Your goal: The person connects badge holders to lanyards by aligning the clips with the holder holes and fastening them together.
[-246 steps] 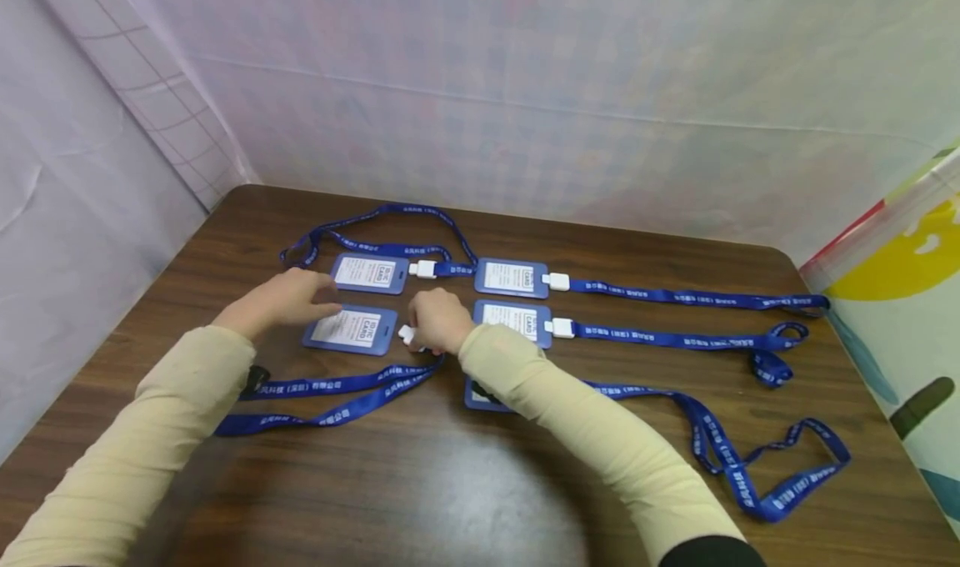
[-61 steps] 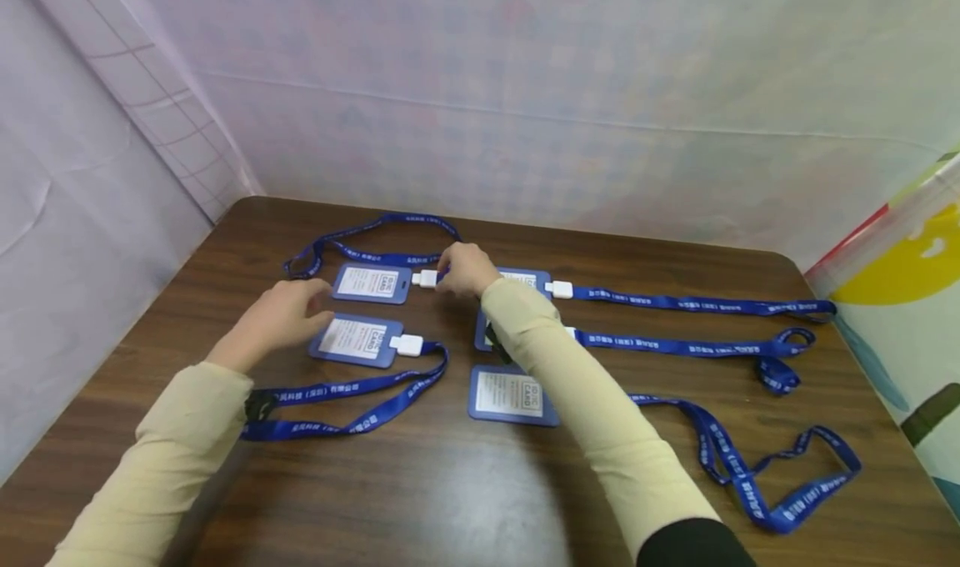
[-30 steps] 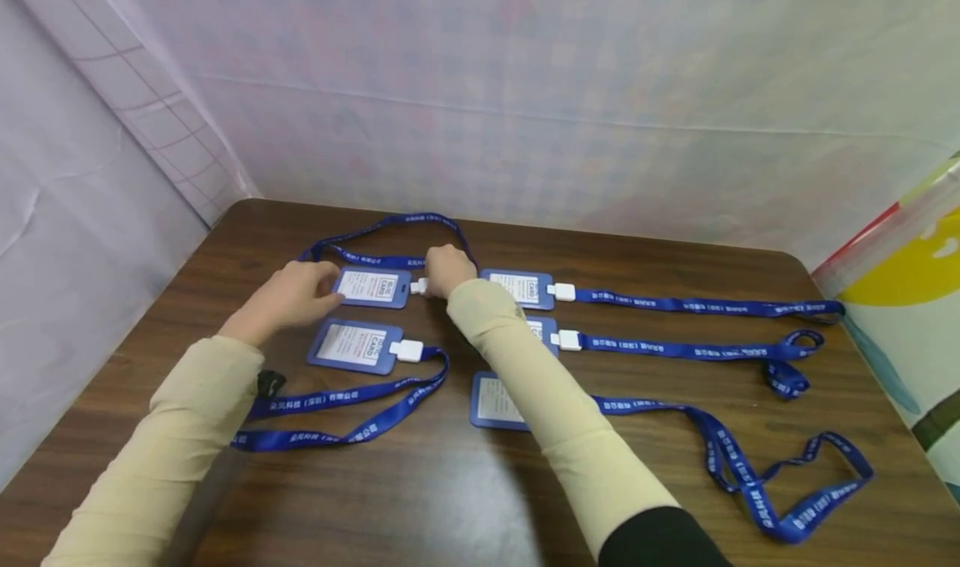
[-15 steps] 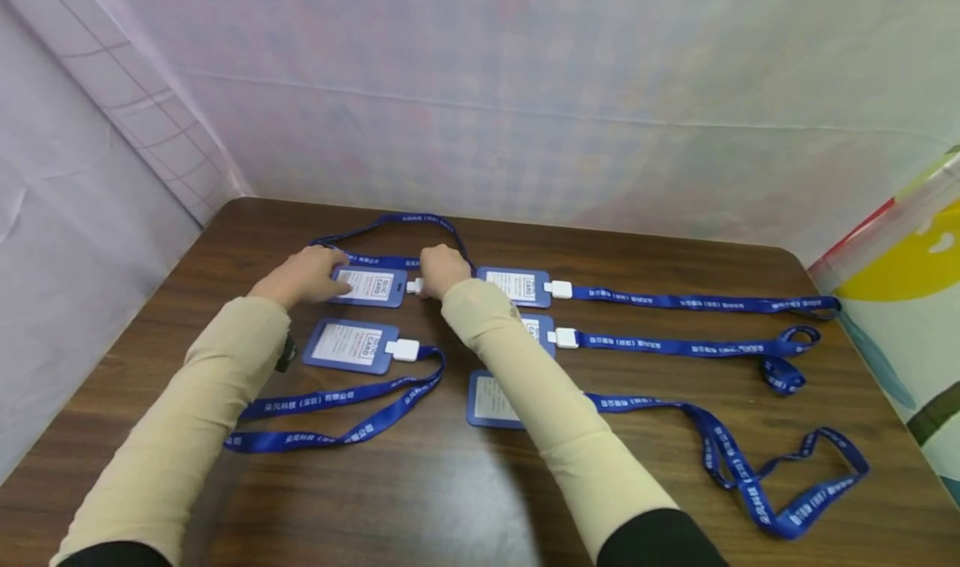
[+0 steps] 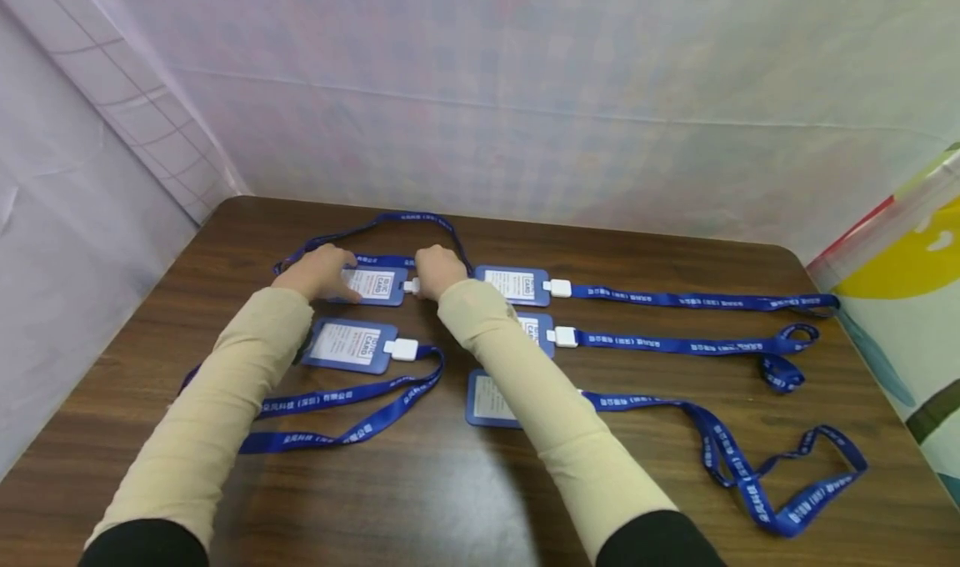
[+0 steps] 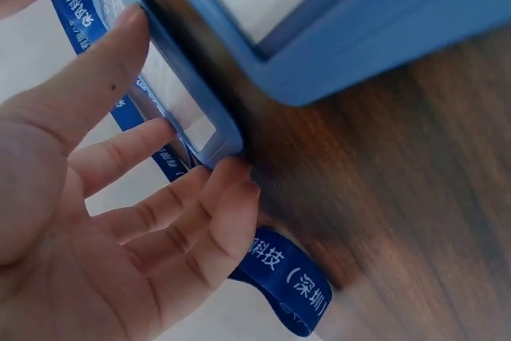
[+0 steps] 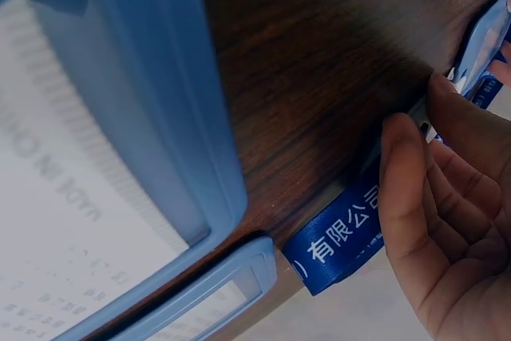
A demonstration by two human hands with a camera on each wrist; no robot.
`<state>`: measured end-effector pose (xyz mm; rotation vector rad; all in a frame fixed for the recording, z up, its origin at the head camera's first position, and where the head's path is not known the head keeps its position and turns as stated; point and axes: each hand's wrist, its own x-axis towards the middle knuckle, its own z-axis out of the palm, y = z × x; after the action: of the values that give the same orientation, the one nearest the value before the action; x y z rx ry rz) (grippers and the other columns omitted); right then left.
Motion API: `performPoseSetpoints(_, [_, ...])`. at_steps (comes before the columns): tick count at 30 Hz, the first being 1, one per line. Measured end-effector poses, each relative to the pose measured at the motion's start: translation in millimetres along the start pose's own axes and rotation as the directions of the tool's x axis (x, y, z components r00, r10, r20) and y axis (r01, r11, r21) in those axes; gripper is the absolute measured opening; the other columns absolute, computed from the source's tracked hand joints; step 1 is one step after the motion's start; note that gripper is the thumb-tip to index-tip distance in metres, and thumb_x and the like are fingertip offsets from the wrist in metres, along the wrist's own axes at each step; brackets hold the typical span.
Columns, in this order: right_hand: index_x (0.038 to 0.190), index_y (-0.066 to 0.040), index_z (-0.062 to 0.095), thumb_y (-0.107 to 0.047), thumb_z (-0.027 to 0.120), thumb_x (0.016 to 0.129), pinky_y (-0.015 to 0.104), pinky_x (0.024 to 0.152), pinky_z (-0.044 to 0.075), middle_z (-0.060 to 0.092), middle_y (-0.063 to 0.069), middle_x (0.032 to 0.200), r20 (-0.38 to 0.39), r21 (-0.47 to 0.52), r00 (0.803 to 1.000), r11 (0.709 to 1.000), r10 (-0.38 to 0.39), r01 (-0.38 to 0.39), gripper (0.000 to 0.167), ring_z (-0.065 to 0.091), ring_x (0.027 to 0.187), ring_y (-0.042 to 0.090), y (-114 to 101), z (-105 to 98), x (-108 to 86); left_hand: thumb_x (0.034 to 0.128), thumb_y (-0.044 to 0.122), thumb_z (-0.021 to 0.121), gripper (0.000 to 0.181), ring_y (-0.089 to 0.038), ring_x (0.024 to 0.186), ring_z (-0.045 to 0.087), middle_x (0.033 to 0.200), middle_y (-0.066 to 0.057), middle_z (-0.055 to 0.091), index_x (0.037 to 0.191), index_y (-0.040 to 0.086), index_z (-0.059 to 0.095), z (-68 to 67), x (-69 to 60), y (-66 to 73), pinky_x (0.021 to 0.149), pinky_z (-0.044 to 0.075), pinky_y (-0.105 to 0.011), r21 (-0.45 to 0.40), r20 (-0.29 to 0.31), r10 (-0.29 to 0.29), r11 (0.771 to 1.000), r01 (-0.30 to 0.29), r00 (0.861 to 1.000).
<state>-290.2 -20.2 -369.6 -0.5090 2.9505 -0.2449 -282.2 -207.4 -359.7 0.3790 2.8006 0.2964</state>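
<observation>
At the back left of the table lies a blue card holder (image 5: 384, 287) with a white insert. My left hand (image 5: 317, 273) grips its left end, with the thumb on the near edge and fingers on the far side, as the left wrist view shows of the card holder (image 6: 209, 135). Just right of it, my right hand (image 5: 438, 272) pinches the white clip (image 5: 410, 286) between thumb and index finger; the hand mostly covers the clip. From this clip runs a blue printed lanyard (image 5: 416, 217), looped behind both hands. Its strap (image 7: 339, 233) shows beside the fingers in the right wrist view.
Nearer on the left lies another card holder (image 5: 348, 346) with its lanyard (image 5: 322, 400) folded back beneath my left forearm. Three more holders form a column on the right, the back one (image 5: 513, 286) uncovered. Their lanyards (image 5: 675, 343) stretch right across the brown table (image 5: 420, 500).
Earlier my right hand moved from the nearer left holder's clip to the back one's. Over the last second my left hand came forward and right onto the back holder's left end.
</observation>
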Motion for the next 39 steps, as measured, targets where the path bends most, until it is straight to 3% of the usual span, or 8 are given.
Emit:
performPoseSetpoints(11, [0.095,-0.009,0.065,-0.019,0.080,0.067,0.034,0.072,0.053,0.064,0.008,0.102,0.003,-0.016,1.000,1.000,-0.010,0.010,0.033,0.061,0.088,0.023,-1,-1,0.2,0.0716,0.027,0.076,0.066,-0.046,0.117,0.037,0.124,-0.033,0.044,0.121,-0.009,0.051,2.6,0.4,-0.9,0.100,0.029,-0.054,0.012,-0.022,0.004,1.000,-0.003,1.000])
performPoseSetpoints(21, [0.088,-0.009,0.067,-0.008,0.069,0.074,0.034,0.065,0.053,0.065,0.007,0.096,0.044,-0.112,0.993,0.987,-0.113,0.117,0.013,0.061,0.080,0.022,-5,-3,1.1,0.0722,0.026,0.076,0.067,-0.047,0.119,0.035,0.126,-0.033,0.042,0.123,-0.008,0.049,1.7,-1.7,3.5,0.100,0.028,-0.054,-0.021,-0.006,-0.025,0.999,0.025,1.000])
performPoseSetpoints(30, [0.088,-0.009,0.066,-0.005,0.062,0.079,0.033,0.063,0.053,0.064,0.006,0.096,0.097,-0.155,0.984,0.974,-0.152,0.166,0.011,0.060,0.079,0.021,-11,-7,0.1,0.0729,0.026,0.076,0.067,-0.047,0.120,0.033,0.128,-0.034,0.039,0.124,-0.008,0.048,0.4,-5.3,7.8,0.101,0.026,-0.054,-0.037,0.009,-0.054,0.998,0.054,0.999])
performPoseSetpoints(39, [0.087,-0.010,0.065,-0.006,0.065,0.077,0.032,0.060,0.052,0.063,0.004,0.094,0.132,-0.163,0.976,0.968,-0.171,0.192,0.010,0.059,0.076,0.020,-8,-4,4.5,0.0741,0.025,0.075,0.065,-0.046,0.121,0.033,0.128,-0.033,0.040,0.123,-0.009,0.049,0.0,-7.0,12.2,0.102,0.026,-0.053,-0.018,0.007,-0.035,0.999,0.035,0.999])
